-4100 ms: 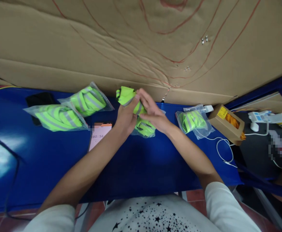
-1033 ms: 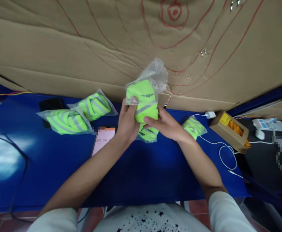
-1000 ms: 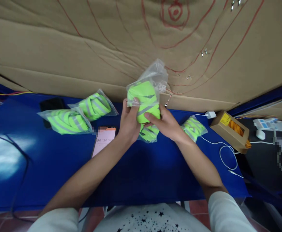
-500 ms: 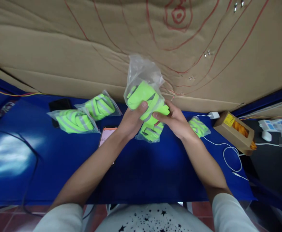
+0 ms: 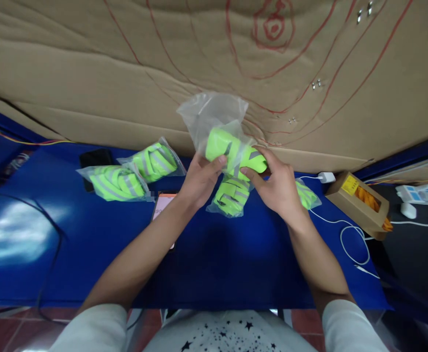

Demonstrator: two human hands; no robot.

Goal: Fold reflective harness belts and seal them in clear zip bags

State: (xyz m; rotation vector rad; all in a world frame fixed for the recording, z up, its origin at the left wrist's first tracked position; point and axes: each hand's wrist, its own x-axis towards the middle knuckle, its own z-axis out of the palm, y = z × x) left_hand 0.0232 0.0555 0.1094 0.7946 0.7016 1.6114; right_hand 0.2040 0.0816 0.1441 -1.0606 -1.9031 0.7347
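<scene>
Just above mid-frame, the band [image 5: 242,154] slopes down rightward, lengthwise between your left hand [image 5: 201,180], clasping its bagged end, and right hand [image 5: 279,186], clasping its bare end; neither of the 2 is nearer. The bag [image 5: 212,110] spreads above it, upper centre.

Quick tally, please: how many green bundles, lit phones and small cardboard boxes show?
Bagged neon-green, grey-striped fabric bundles on the blue table: 4
Partly bagged neon-green, grey-striped fabric bundle in the hands: 1
Lit rectangular phone: 1
Small brown cardboard box with orange contents: 1
Total: 7
</scene>
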